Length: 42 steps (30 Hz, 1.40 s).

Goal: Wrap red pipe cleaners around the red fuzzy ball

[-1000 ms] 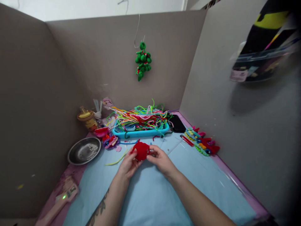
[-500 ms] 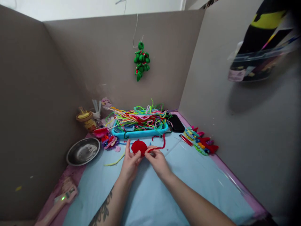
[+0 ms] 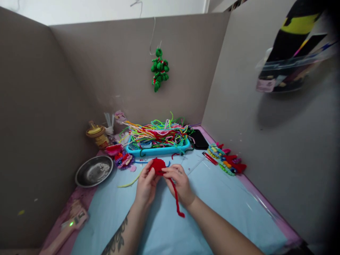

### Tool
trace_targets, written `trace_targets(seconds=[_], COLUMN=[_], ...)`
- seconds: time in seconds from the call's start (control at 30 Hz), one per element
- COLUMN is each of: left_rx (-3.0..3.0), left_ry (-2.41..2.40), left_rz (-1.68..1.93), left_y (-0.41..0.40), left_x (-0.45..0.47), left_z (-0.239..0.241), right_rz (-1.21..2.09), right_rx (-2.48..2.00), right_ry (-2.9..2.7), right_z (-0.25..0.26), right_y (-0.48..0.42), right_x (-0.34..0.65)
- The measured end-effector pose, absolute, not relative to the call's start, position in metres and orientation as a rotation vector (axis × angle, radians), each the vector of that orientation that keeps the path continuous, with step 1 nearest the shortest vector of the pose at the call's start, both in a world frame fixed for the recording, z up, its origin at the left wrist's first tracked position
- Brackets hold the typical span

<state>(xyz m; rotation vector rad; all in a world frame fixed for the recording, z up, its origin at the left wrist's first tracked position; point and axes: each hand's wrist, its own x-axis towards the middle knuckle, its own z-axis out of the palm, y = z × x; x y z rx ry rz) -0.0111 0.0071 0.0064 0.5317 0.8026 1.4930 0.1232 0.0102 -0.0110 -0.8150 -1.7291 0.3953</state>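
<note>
A small red crocheted piece (image 3: 157, 165) is held up above the blue-covered table in front of me. My left hand (image 3: 146, 184) grips its left side, thumb in front and fingers behind. Against its right edge, my right hand (image 3: 181, 182) has thumb and fingers pinched together. A red yarn tail (image 3: 176, 198) hangs from the right fingers towards me, its end bent sideways. Whether a hook is inside the right hand is hidden from view.
Behind stands a blue tray (image 3: 159, 152) heaped with colourful yarn strands (image 3: 159, 131). A metal bowl (image 3: 91, 173) and a pink glue gun (image 3: 73, 225) lie left. On the right are a black phone (image 3: 199, 139), a red cutter (image 3: 210, 158) and crocheted pieces (image 3: 225, 159).
The red yarn tail has swung from the far right side down towards me. My left fingers have closed round the piece, and my right hand has turned slightly over its edge.
</note>
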Motion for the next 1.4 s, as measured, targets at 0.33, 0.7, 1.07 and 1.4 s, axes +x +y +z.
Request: trace_targets(seconds=[0.33, 0.7, 1.07, 1.4], left_rx=[0.526, 0.582, 0.531, 0.580], left_ry=[0.778, 0.780, 0.820, 0.778], left_rz=[1.444, 1.481, 1.556, 1.496], left_y=[0.006, 0.007, 0.009, 0.009], left_x=[-0.016, -0.014, -0.015, -0.013], left_z=[0.008, 0.005, 0.006, 0.003], right_rz=[0.267, 0.317, 0.621, 1.060], right_rx=[-0.823, -0.723, -0.895, -0.947], right_ry=[-1.920, -1.833, -1.486, -1.023], right_z=[-0.018, -0.018, -0.009, -0.014], right_y=[0.017, 0.019, 0.013, 0.023], right_x=[0.127, 0.127, 0.124, 0.120])
